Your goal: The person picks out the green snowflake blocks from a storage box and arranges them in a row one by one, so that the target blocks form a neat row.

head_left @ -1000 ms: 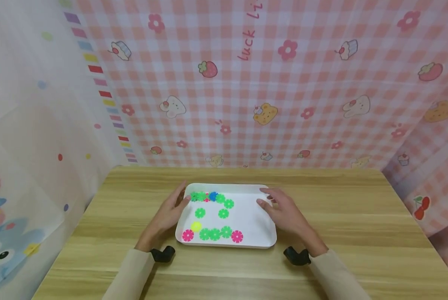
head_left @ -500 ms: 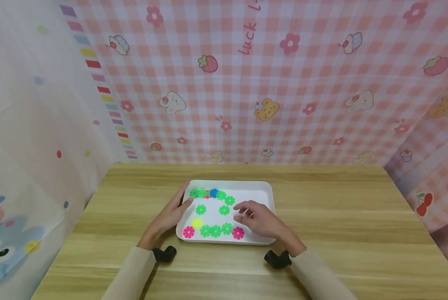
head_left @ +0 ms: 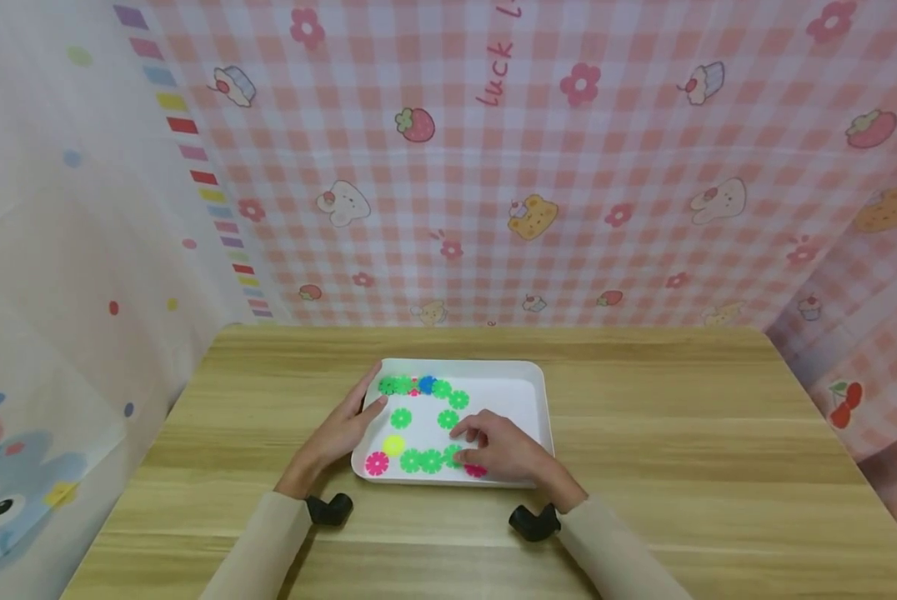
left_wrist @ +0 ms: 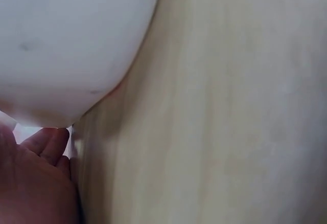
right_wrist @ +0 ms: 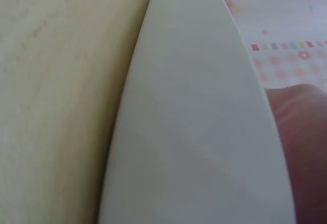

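Observation:
A white tray [head_left: 504, 400] holds several snowflake building discs, mostly green. My left hand [head_left: 343, 429] holds the tray's left end, fingers along the outer wall and thumb over the rim; in the left wrist view the fingers [left_wrist: 46, 144] meet the tray's corner. Over the tray's front right part hovers my right hand [head_left: 497, 446], thumb and forefinger apart, close above a green disc [head_left: 452, 455]. It partly covers a pink disc [head_left: 475, 470]; whether the fingertips touch the green disc I cannot tell. The right wrist view mostly shows the tray's outer wall [right_wrist: 189, 111].
Along the tray's back left lie green discs [head_left: 402, 385], a blue disc [head_left: 428, 384] and some pink. A yellow disc [head_left: 393, 446] and another pink disc [head_left: 377, 463] lie at the front left. The wooden table [head_left: 658, 417] ends at a checked cloth [head_left: 621, 267].
My right hand has left the tray's right edge and come left and toward me, down over the front discs. The left hand has stayed at the tray's left end.

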The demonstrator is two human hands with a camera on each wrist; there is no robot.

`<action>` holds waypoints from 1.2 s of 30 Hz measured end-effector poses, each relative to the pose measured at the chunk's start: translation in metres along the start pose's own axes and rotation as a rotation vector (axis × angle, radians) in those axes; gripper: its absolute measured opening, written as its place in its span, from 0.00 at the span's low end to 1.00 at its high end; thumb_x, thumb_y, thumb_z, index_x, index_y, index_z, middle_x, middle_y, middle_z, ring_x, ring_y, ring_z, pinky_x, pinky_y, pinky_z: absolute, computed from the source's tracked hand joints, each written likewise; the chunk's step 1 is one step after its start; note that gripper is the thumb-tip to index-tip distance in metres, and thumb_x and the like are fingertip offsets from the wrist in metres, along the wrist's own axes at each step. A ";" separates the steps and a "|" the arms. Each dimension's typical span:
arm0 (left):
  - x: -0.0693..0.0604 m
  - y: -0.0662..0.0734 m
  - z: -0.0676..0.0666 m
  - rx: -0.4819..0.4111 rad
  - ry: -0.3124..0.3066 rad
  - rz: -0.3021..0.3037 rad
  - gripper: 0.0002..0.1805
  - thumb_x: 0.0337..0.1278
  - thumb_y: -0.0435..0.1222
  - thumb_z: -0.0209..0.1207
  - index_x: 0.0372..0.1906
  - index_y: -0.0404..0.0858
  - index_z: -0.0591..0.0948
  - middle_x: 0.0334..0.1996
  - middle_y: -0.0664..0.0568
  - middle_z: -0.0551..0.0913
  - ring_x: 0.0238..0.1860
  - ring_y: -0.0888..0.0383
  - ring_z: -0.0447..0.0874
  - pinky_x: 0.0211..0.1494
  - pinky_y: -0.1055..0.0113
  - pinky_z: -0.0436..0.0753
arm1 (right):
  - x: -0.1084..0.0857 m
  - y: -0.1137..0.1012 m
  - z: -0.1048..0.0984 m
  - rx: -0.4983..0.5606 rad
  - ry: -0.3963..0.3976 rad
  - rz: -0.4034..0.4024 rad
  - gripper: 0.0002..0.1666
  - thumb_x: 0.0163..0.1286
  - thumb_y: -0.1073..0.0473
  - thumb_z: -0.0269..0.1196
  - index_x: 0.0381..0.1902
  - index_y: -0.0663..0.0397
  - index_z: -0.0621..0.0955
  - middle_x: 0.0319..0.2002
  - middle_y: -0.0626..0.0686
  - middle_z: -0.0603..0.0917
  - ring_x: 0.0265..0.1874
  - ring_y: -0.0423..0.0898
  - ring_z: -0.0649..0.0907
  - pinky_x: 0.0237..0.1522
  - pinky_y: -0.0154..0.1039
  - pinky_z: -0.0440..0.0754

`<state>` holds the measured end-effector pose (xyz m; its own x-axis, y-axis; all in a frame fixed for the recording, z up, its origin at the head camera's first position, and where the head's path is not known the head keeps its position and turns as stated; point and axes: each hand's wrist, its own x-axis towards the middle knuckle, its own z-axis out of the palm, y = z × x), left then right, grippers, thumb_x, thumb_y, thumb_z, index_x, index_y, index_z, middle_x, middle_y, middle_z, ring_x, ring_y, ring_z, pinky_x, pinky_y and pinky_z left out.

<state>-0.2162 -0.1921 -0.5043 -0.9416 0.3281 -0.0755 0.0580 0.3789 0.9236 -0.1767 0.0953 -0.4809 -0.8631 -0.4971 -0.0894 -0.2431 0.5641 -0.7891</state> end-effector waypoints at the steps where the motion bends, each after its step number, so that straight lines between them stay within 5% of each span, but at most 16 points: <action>1: 0.000 0.001 0.000 -0.001 0.001 -0.002 0.34 0.78 0.46 0.45 0.80 0.57 0.46 0.80 0.57 0.41 0.80 0.54 0.33 0.80 0.47 0.38 | 0.001 0.000 0.001 -0.004 0.003 0.005 0.15 0.63 0.58 0.71 0.48 0.54 0.84 0.37 0.51 0.76 0.36 0.44 0.73 0.39 0.35 0.72; 20: 0.000 0.002 -0.002 0.006 0.007 -0.007 0.37 0.74 0.53 0.47 0.80 0.58 0.46 0.80 0.57 0.42 0.80 0.53 0.34 0.79 0.45 0.39 | 0.005 -0.001 0.009 -0.027 0.047 -0.017 0.11 0.59 0.65 0.72 0.39 0.52 0.84 0.32 0.51 0.74 0.32 0.44 0.71 0.35 0.36 0.70; 36: -0.001 0.000 0.000 0.022 0.022 -0.043 0.34 0.76 0.49 0.47 0.80 0.60 0.47 0.80 0.57 0.43 0.80 0.53 0.35 0.79 0.45 0.39 | 0.007 -0.002 0.012 -0.010 0.074 0.015 0.13 0.59 0.67 0.71 0.38 0.53 0.78 0.31 0.47 0.77 0.31 0.43 0.73 0.35 0.35 0.72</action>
<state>-0.2154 -0.1925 -0.5037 -0.9505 0.2920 -0.1065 0.0244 0.4116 0.9111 -0.1773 0.0829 -0.4869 -0.8969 -0.4387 -0.0562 -0.2335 0.5777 -0.7821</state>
